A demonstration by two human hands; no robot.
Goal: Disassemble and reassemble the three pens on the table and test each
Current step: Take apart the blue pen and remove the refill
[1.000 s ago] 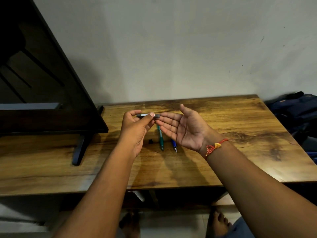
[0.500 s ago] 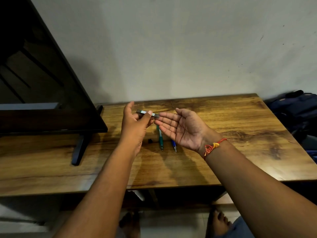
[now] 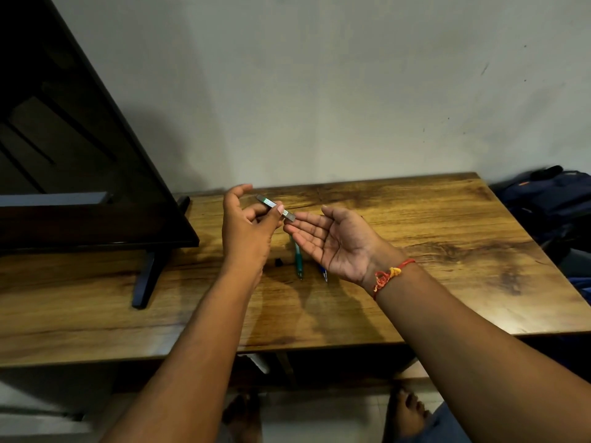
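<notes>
My left hand (image 3: 248, 230) pinches a grey pen barrel (image 3: 275, 207) between thumb and fingers, above the wooden table (image 3: 447, 251). The barrel tilts down to the right, its lower end close to the fingertips of my right hand (image 3: 335, 243). That hand is held open, palm up, with nothing in it. Below the hands a green pen (image 3: 298, 260) lies on the table, tip toward me. A blue pen (image 3: 324, 274) lies just right of it, mostly hidden by my right hand. A small black pen part (image 3: 279, 262) sits left of the green pen.
A dark monitor (image 3: 80, 174) on a black stand (image 3: 145, 276) fills the table's left side. A dark blue bag (image 3: 550, 203) lies off the right edge. The wall runs close behind the table. Bare feet show under its front edge.
My left hand has tilted the grey barrel, right end lower, and its index finger has lifted. My right hand stayed open, palm up, dropping slightly.
</notes>
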